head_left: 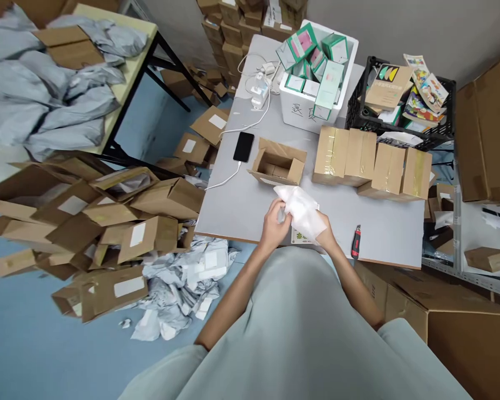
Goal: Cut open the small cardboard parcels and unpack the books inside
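Both my hands hold a white crumpled wrapping sheet [300, 210] just above the near edge of the grey table [241, 200]. My left hand [274, 223] grips its left side with closed fingers. My right hand [325, 233] is mostly hidden under the sheet and holds it from below. A small printed item [299, 238] peeks out beneath the sheet. An open small cardboard box [278, 161] stands on the table just beyond my hands.
A black phone [244, 146] on a white cable lies left of the open box. Taped cardboard boxes [370, 162] stand to the right, a red-black cutter [355, 243] near the edge. A white foam box [316, 72] holds green cartons. Cardboard boxes [108, 216] are piled on the floor.
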A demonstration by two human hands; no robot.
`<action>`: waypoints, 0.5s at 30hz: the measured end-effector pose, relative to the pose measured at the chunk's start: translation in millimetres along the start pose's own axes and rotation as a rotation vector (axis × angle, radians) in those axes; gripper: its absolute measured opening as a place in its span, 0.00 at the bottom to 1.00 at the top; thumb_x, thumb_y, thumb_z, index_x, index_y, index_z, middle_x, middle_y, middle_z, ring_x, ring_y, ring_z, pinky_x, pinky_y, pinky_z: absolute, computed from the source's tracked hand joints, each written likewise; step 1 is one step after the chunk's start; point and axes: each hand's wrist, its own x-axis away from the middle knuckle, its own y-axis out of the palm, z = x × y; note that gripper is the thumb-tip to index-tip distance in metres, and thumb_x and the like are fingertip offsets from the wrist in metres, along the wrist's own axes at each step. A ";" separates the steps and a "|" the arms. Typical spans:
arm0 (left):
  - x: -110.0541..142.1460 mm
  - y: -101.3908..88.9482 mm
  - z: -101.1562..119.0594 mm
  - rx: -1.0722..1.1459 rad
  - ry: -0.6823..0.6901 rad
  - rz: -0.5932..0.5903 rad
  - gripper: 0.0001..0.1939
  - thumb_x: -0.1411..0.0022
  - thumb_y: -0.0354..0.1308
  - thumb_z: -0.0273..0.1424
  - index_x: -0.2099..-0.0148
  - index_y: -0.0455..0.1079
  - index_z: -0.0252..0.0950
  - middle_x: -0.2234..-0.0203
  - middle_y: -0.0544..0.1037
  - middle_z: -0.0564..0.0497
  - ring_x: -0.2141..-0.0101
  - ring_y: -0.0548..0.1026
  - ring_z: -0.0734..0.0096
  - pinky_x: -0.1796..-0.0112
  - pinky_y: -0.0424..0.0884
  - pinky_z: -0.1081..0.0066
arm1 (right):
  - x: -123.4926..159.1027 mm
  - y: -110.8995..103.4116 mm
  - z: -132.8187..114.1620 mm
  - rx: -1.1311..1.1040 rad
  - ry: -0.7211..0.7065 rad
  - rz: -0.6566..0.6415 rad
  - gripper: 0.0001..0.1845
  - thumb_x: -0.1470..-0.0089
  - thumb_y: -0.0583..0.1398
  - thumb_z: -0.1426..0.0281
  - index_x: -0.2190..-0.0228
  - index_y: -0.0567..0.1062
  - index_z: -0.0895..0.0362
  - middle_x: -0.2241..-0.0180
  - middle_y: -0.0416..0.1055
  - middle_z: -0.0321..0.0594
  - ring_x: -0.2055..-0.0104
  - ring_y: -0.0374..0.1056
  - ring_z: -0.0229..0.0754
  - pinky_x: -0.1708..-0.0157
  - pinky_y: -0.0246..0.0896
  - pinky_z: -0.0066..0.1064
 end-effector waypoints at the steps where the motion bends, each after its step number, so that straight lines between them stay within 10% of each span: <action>1: 0.5 -7.8 1.1 -0.040 0.037 -0.035 0.03 0.35 0.59 0.31 0.58 0.70 0.41 0.49 0.79 0.44 0.45 0.79 0.57 0.40 0.74 0.60 | -4.9 5.5 -6.7 0.009 -0.016 0.002 0.23 0.56 0.73 0.51 0.64 0.79 0.52 0.63 0.81 0.41 0.57 0.77 0.55 0.53 0.76 0.44; 7: -9.1 -46.3 4.4 0.031 -0.070 -0.237 0.12 0.38 0.66 0.33 0.53 0.70 0.42 0.57 0.83 0.49 0.53 0.83 0.59 0.46 0.78 0.61 | -36.1 36.1 -28.9 0.106 -0.046 0.088 0.13 0.53 0.65 0.58 0.66 0.76 0.51 0.68 0.78 0.37 0.61 0.75 0.50 0.56 0.75 0.40; 15: -48.4 -72.3 4.3 0.142 -0.120 -0.157 0.27 0.45 0.70 0.32 0.42 0.72 0.42 0.59 0.85 0.51 0.62 0.84 0.66 0.58 0.80 0.69 | -52.6 82.0 -36.1 0.263 0.004 0.092 0.17 0.45 0.65 0.56 0.57 0.82 0.51 0.59 0.84 0.43 0.48 0.78 0.58 0.46 0.76 0.47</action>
